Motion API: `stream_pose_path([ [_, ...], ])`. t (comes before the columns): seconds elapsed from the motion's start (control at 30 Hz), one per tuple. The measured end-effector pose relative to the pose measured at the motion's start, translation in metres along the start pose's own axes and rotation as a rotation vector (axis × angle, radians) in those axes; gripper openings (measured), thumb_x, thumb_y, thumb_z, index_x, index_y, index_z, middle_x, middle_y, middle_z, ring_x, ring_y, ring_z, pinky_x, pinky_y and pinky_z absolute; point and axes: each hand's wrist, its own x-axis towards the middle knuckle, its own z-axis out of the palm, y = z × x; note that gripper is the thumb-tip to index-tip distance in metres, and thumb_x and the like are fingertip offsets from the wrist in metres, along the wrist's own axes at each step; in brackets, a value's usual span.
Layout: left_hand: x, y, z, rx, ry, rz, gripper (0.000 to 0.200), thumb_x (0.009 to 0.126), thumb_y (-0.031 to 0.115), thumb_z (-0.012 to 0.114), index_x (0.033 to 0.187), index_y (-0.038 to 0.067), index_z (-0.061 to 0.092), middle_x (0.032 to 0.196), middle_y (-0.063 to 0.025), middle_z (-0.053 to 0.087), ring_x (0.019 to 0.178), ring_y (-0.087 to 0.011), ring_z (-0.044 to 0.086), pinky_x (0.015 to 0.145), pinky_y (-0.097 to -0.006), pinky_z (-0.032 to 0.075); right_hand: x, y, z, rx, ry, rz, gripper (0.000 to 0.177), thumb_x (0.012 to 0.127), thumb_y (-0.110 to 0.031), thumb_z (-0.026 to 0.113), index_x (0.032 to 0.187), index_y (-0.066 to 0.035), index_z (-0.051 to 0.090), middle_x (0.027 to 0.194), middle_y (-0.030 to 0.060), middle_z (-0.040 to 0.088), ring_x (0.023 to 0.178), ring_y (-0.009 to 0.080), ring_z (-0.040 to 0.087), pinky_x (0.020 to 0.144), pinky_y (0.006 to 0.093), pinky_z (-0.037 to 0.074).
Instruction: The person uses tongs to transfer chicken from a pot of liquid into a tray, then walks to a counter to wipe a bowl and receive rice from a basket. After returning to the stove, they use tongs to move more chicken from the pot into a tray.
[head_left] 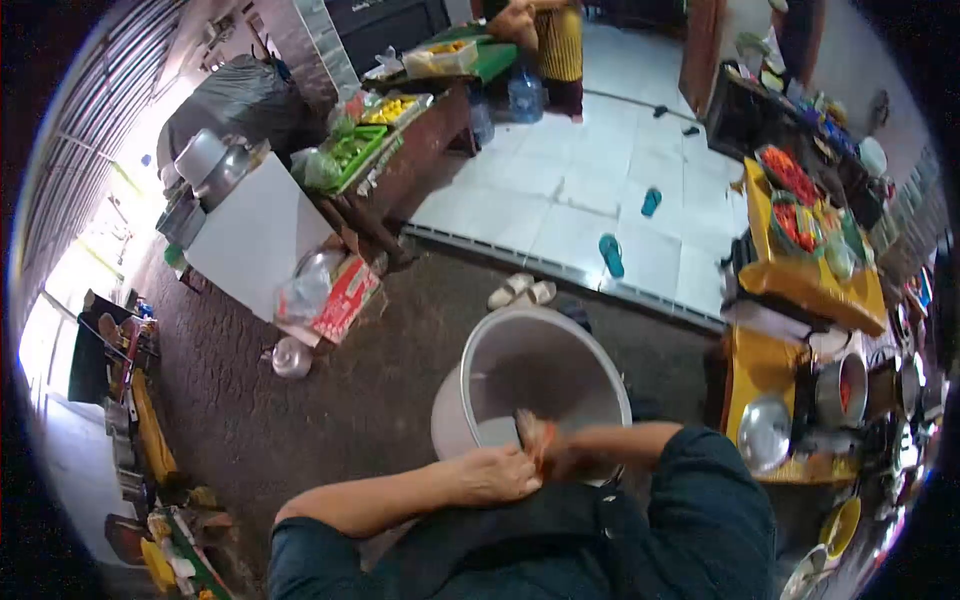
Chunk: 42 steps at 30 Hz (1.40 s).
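Observation:
A large pale metal pot (450, 415) stands on the dark floor right in front of me, its wide mouth facing up. My left hand (497, 474) is closed, fingers pinched together at the pot's near rim; what they hold is hidden. Close beside it, my right hand (560, 452) reaches over the near side of the pot, blurred by motion, its fingers curled. A thin orange strip (545, 445) shows at the fingers of the right hand; I cannot tell what it belongs to. Inside the pot, a light grey patch (497, 432) lies just beyond the hands.
Light sandals (522, 291) lie behind the pot, before a raised tiled floor (560, 180) with teal slippers (611, 256). Left are a kettle (292, 357) and a white table (250, 235). On the right, a yellow-covered table (800, 290) holds red food; a lid (765, 433) lies nearer. Another person (540, 35) stands far back.

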Motion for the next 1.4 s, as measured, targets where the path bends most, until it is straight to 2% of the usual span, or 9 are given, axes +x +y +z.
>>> stream_pose_path([
  [0.4,0.005,-0.298,0.065,0.097,0.166,0.067,0.009,0.078,0.017,0.050,0.083,0.010,0.047,0.080,-0.0005,0.049,0.078,-0.0156,0.053,0.071,-0.0262,0.040,0.190,0.023,-0.177,0.551,0.631,-0.810,0.028,0.091,-0.026,0.048,0.111,-0.007,0.050,0.081,0.0020,0.060,0.075,0.0245,0.059,0.064,0.0339,0.049],
  [0.43,0.010,-0.323,0.072,0.063,0.142,0.130,0.009,0.078,0.017,0.050,0.083,0.010,0.047,0.080,-0.0011,0.049,0.079,-0.0155,0.052,0.074,-0.0267,0.039,0.197,0.019,-0.210,0.541,0.632,-0.803,0.028,0.091,-0.026,0.048,0.111,-0.007,0.050,0.081,0.0020,0.060,0.075,0.0245,0.059,0.064,0.0339,0.049],
  [0.53,0.027,-0.386,0.076,0.015,0.114,0.234,0.008,0.079,0.017,0.048,0.084,0.010,0.047,0.081,-0.0022,0.048,0.080,-0.0156,0.050,0.079,-0.0273,0.037,0.212,-0.013,-0.355,1.394,0.844,-0.698,0.021,0.097,-0.018,0.038,0.091,-0.009,0.056,0.093,0.0079,0.055,0.082,0.0186,0.054,0.081,0.0387,0.045],
  [0.67,0.052,-0.470,0.093,0.050,0.103,0.325,0.008,0.081,0.017,0.046,0.082,0.009,0.047,0.081,-0.0029,0.047,0.080,-0.0158,0.049,0.079,-0.0280,0.036,0.270,0.112,-0.474,1.422,1.406,-0.565,0.006,0.091,-0.014,0.048,0.095,-0.009,0.048,0.084,0.0043,0.055,0.073,0.0151,0.055,0.047,0.0298,0.045],
  [0.8,0.085,-0.549,0.121,0.077,0.143,0.343,0.009,0.080,0.017,0.046,0.078,0.008,0.046,0.080,-0.0036,0.047,0.079,-0.0169,0.049,0.078,-0.0285,0.036,0.251,0.076,-0.548,1.568,1.531,-0.191,0.021,0.084,-0.011,0.055,0.100,-0.007,0.043,0.084,0.0051,0.053,0.065,0.0127,0.053,0.050,0.0241,0.044],
  [0.87,0.104,-0.594,0.119,0.312,0.096,0.415,0.010,0.080,0.017,0.046,0.075,0.009,0.047,0.078,-0.0039,0.046,0.077,-0.0174,0.048,0.078,-0.0283,0.036,0.277,0.070,-0.586,1.418,1.217,-0.731,0.028,0.083,-0.017,0.058,0.104,-0.007,0.042,0.085,0.0033,0.052,0.066,0.0109,0.049,0.053,0.0243,0.043],
  [0.93,0.112,-0.637,0.119,0.336,0.136,0.404,0.009,0.079,0.018,0.046,0.076,0.010,0.047,0.076,-0.0028,0.046,0.074,-0.0173,0.048,0.076,-0.0275,0.036,0.289,0.060,-0.606,1.345,1.079,-0.426,0.028,0.085,-0.019,0.055,0.107,-0.006,0.042,0.087,0.0039,0.053,0.069,0.0097,0.049,0.055,0.0250,0.042],
  [1.03,0.118,-0.693,0.125,0.193,0.277,0.275,0.009,0.080,0.019,0.046,0.075,0.011,0.048,0.075,-0.0018,0.046,0.072,-0.0151,0.048,0.073,-0.0252,0.037,0.319,0.063,-0.629,0.856,1.061,-0.529,0.029,0.083,-0.022,0.055,0.105,-0.002,0.050,0.089,0.0048,0.057,0.074,0.0154,0.054,0.062,0.0343,0.045],
  [1.4,0.138,-0.899,0.152,0.256,0.276,0.227,0.015,0.076,0.022,0.051,0.071,0.008,0.047,0.075,-0.0023,0.043,0.073,-0.0143,0.048,0.078,-0.0265,0.036,0.361,0.136,-0.832,-0.987,0.375,0.154,0.034,0.075,-0.018,0.057,0.107,-0.005,0.054,0.096,0.0075,0.059,0.089,0.0223,0.057,0.074,0.0401,0.044],
])
